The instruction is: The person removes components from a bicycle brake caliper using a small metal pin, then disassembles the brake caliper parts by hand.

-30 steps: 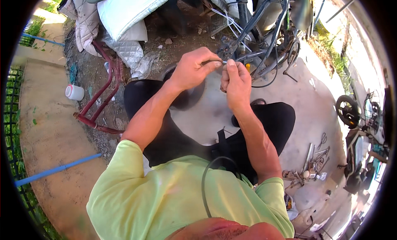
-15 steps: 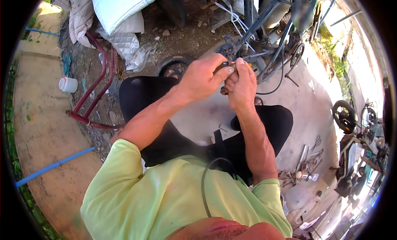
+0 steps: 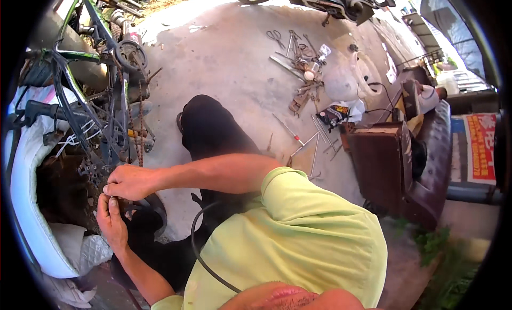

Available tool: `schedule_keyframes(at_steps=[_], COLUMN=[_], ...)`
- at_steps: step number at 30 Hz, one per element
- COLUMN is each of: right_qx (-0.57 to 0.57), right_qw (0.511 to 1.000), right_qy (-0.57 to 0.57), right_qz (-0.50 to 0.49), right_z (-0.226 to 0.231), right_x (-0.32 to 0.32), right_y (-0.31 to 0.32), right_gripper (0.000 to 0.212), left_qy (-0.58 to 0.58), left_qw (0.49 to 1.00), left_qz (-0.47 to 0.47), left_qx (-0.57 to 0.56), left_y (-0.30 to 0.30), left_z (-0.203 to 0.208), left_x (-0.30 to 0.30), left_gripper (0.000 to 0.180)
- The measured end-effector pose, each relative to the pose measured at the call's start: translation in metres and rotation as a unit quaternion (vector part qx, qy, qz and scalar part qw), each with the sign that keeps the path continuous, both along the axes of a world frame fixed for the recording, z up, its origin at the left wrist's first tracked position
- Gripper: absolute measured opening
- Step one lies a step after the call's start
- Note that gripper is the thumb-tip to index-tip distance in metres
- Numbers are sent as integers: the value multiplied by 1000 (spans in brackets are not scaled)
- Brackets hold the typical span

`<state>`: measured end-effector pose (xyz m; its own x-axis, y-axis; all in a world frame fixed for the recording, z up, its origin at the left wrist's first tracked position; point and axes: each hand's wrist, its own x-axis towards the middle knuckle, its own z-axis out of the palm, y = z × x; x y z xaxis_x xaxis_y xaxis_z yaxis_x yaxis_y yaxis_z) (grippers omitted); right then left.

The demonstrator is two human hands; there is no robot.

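Observation:
At the left, beside the bicycle frame [image 3: 63,70], my two hands meet. My right hand [image 3: 132,182] is closed, thumb and fingers pinched together, its knuckles up. Just below it, my left hand [image 3: 113,224] is also closed, with the thumb raised. Whatever lies between the fingers is hidden or too small to name. Right above the fingertips is a dark, greasy metal part [image 3: 96,168]. A rusty chain [image 3: 141,123] hangs down close to my right hand, below the crank and chainring [image 3: 130,55].
Scissors [image 3: 276,39], a metal bar [image 3: 288,68] and several loose tools lie on the concrete floor [image 3: 213,59]. A brown padded seat [image 3: 397,155] stands at the right. A parked motorbike [image 3: 341,3] is at the far edge. White sheeting [image 3: 32,203] lies at the left.
The view has swung to the right, so the hands now appear at the left with tools and the seat in sight. Both hands remain together; the dark part seen between them earlier is hidden.

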<state>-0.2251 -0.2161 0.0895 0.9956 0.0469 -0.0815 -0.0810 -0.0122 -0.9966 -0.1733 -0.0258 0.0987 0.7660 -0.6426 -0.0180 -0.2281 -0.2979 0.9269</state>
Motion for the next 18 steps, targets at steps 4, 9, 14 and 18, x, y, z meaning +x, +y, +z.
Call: schedule_keyframes(at_steps=[4, 9, 14, 18], right_qx=[-23, -40, -23, -29], right_qw=[999, 993, 989, 987], right_qy=[-25, -75, -69, -68], right_qz=[-33, -86, -127, -143], right_z=[6, -1, 1, -4], right_x=[-18, -26, -29, -24], right_y=[-20, -38, -54, -60], right_gripper=[41, 39, 35, 34], left_qy=[-39, -50, -5, 86], left_qw=[998, 997, 995, 995], left_qz=[-38, -53, -78, -54], left_qx=[19, 29, 60, 24], left_y=[-20, -47, -49, -50], left_z=[2, 5, -5, -22], left_x=[-3, -5, 13, 22], left_gripper=[29, 30, 33, 36])
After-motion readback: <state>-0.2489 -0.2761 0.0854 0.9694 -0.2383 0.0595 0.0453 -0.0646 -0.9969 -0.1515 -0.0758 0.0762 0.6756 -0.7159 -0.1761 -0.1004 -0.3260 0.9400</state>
